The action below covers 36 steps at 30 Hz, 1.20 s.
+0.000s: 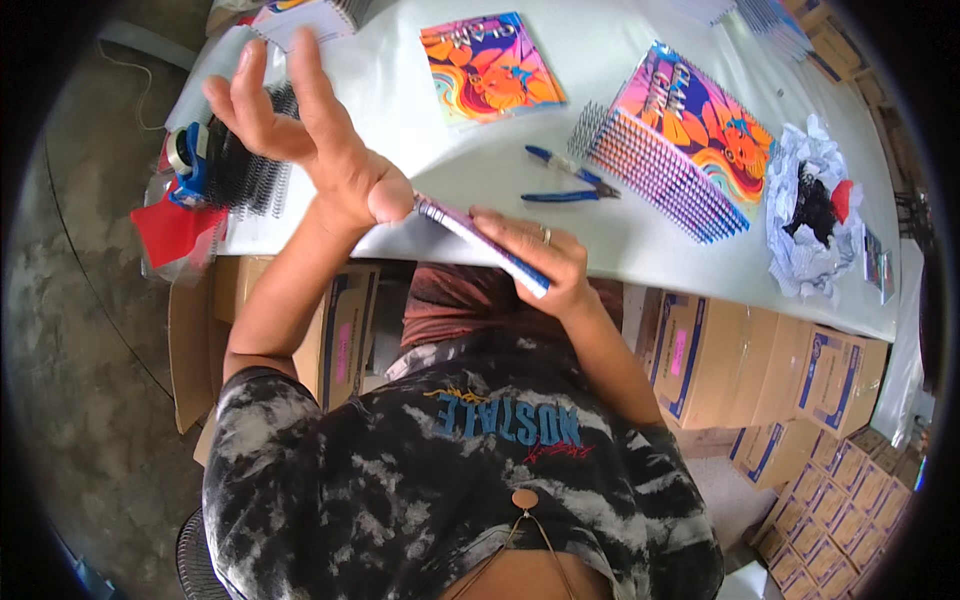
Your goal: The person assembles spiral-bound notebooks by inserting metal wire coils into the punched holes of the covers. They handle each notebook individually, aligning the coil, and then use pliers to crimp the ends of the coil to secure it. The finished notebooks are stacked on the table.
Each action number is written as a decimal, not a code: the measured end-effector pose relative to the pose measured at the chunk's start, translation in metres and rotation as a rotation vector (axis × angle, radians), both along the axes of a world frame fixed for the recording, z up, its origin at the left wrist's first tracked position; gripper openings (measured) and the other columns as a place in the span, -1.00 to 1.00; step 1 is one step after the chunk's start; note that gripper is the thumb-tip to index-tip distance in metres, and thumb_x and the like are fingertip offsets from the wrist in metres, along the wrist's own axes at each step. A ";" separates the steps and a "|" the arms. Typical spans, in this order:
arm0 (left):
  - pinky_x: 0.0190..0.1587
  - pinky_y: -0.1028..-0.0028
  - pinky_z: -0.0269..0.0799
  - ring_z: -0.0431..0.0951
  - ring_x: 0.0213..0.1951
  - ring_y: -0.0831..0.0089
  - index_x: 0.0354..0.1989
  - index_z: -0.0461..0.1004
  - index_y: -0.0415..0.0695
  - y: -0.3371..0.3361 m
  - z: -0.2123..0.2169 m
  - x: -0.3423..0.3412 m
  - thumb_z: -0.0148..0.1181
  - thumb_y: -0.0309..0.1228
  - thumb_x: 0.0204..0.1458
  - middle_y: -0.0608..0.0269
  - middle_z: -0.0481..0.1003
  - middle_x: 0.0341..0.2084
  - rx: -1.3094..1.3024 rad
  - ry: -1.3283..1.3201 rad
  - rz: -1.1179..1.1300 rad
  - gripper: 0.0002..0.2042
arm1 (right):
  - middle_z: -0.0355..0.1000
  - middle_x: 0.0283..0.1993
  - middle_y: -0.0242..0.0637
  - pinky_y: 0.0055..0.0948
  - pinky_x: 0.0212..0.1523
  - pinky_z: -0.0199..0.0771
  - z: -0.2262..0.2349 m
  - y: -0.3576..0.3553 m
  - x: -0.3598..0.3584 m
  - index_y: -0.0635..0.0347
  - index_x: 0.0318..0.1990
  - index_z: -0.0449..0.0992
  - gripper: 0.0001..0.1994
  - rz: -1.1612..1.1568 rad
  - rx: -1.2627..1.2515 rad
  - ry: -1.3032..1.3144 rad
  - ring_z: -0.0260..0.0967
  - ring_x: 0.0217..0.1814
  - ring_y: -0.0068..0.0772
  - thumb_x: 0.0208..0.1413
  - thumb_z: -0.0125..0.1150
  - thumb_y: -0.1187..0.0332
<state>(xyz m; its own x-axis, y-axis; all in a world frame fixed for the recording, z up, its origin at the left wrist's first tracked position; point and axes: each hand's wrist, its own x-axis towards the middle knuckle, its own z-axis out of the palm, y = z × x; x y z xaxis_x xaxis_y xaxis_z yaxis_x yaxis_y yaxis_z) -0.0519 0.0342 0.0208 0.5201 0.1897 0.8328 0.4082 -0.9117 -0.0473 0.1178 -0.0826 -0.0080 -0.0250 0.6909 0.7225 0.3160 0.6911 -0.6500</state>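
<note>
My right hand (pixel 545 262), a ring on one finger, is closed round a thin notebook (pixel 483 240) seen edge-on, held above the table's near edge. My left hand (pixel 325 150) is raised at the notebook's far-left end, fingers stretched and spread. Its thumb lies close to that end; whether it touches I cannot tell. Beyond my right hand lie blue-handled cutting pliers (pixel 572 180), jaws to the right. A brightly coloured notebook cover (pixel 490 68) lies flat farther back. To the right, a stack of spiral-bound notebooks (pixel 690 135) leans fanned out with its coils showing.
Black spiral coils (pixel 262 155) are heaped at the left, beside a blue tape dispenser (pixel 192 165) and a red piece (pixel 175 228). Crumpled paper (pixel 800 255) with black scraps sits at the right. Cardboard boxes (pixel 725 360) stand under the white table (pixel 390 120).
</note>
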 end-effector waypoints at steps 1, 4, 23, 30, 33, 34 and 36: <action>0.21 -0.15 -0.44 -0.16 0.26 -0.25 0.13 0.22 -0.32 0.003 -0.003 0.006 -0.43 0.53 -0.24 -0.36 -0.11 0.21 -0.049 -0.024 0.026 0.08 | 0.47 -0.12 0.00 -0.36 -0.10 0.49 -0.001 0.002 0.001 0.39 -0.12 0.49 -0.67 -0.041 -0.008 0.009 0.48 -0.09 -0.13 -0.11 0.02 0.71; 0.22 -0.13 -0.37 -0.10 0.26 -0.22 0.21 0.09 -0.32 -0.038 -0.085 -0.017 -0.25 0.48 -0.22 -0.19 0.03 0.21 -0.187 0.106 -0.250 0.06 | 0.47 -0.11 0.00 -0.34 -0.09 0.49 -0.007 0.003 0.005 0.39 -0.13 0.49 -0.67 -0.111 -0.043 0.056 0.47 -0.06 -0.14 -0.12 0.01 0.73; 0.17 -0.20 -0.19 0.00 0.18 -0.29 0.25 -0.02 -0.30 -0.045 -0.063 0.011 -0.19 0.47 -0.24 -0.30 0.02 0.16 -0.160 0.226 -0.228 0.08 | 0.45 -0.06 -0.08 -0.32 -0.12 0.48 -0.008 0.002 0.002 0.30 -0.06 0.46 -0.59 -0.150 -0.110 0.088 0.46 -0.07 -0.13 -0.18 0.14 0.66; 0.15 -0.17 -0.11 -0.02 0.19 -0.28 0.18 0.03 -0.44 -0.011 0.013 0.037 -0.31 0.44 -0.16 -0.36 -0.01 0.14 0.084 -0.066 -0.012 0.05 | 0.44 -0.08 -0.06 -0.34 -0.13 0.47 -0.008 0.002 -0.005 0.26 0.00 0.42 -0.53 -0.084 0.002 -0.048 0.45 -0.09 -0.12 -0.20 0.16 0.62; 0.11 -0.18 -0.04 0.03 0.17 -0.27 0.20 0.11 -0.27 -0.048 -0.076 0.019 -0.18 0.50 -0.30 -0.37 0.07 0.10 -0.175 0.216 -0.308 0.07 | 0.47 -0.10 -0.10 -0.37 -0.20 0.48 -0.013 0.004 -0.001 0.27 0.00 0.42 -0.55 -0.111 -0.122 0.114 0.49 -0.17 -0.15 -0.17 0.21 0.57; 0.13 -0.23 -0.15 0.00 0.20 -0.26 0.21 0.15 -0.11 -0.062 -0.089 0.010 -0.20 0.49 -0.27 -0.31 0.06 0.14 -0.224 0.158 -0.379 0.00 | 0.47 -0.11 -0.10 -0.36 -0.21 0.48 -0.013 0.008 -0.001 0.27 0.00 0.42 -0.55 -0.130 -0.115 0.126 0.49 -0.17 -0.15 -0.16 0.22 0.56; 0.17 -0.20 -0.21 -0.03 0.21 -0.25 0.18 0.21 -0.03 -0.039 -0.038 0.024 -0.22 0.49 -0.27 -0.25 0.00 0.18 0.105 0.083 -0.310 -0.05 | 0.47 -0.12 -0.09 -0.35 -0.23 0.48 -0.008 0.008 0.001 0.27 0.00 0.43 -0.56 -0.142 -0.109 0.092 0.49 -0.19 -0.15 -0.15 0.21 0.56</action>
<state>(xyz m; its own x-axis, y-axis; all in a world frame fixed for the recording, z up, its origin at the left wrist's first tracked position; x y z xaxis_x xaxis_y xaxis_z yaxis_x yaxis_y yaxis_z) -0.0279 -0.0049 -0.0171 0.6068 -0.0730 0.7915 0.1029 -0.9802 -0.1693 0.1189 -0.0745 -0.0155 0.1407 0.7570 0.6381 0.3407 0.5681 -0.7491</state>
